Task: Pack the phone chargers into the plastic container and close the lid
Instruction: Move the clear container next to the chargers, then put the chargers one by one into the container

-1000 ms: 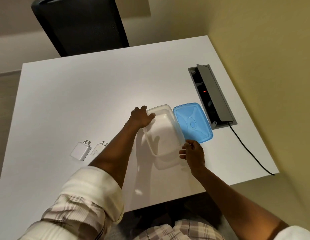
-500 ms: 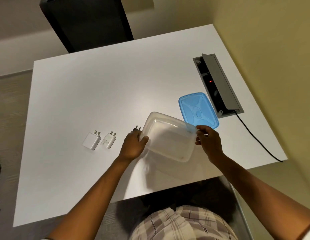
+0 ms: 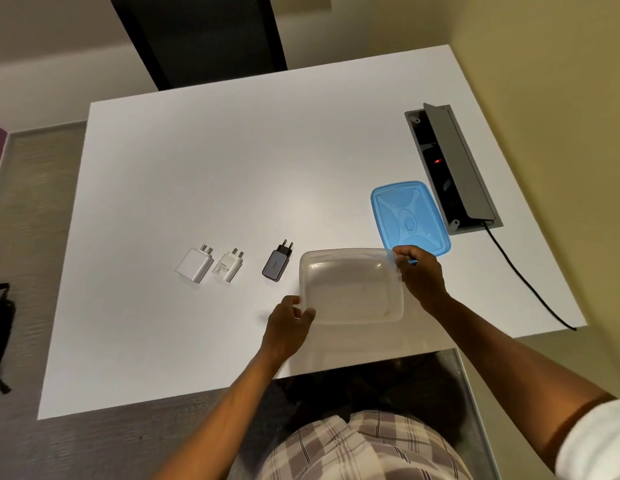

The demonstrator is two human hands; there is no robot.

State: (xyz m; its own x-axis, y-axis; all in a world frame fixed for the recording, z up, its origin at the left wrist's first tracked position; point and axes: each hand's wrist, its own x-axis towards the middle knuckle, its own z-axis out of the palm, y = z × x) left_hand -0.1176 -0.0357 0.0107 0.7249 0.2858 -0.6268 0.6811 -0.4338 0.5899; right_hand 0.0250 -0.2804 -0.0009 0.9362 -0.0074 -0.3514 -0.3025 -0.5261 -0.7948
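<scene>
A clear plastic container (image 3: 351,287) sits empty near the front edge of the white table (image 3: 232,174). My left hand (image 3: 287,322) grips its near left corner. My right hand (image 3: 421,277) grips its far right corner. The blue lid (image 3: 407,216) lies flat on the table just beyond my right hand. Three chargers lie in a row to the left of the container: a large white charger (image 3: 194,264), a smaller white charger (image 3: 228,265) and a dark grey charger (image 3: 278,262), all with prongs pointing away from me.
An open grey socket box (image 3: 454,168) is set into the table at the right, with a black cable (image 3: 530,285) running off the front edge. A black chair (image 3: 201,36) stands behind the table. A dark bag (image 3: 0,327) lies on the floor at left.
Both hands have turned the container and drawn it toward me and to the left, away from the lid. The dark grey charger, hidden before, is now uncovered.
</scene>
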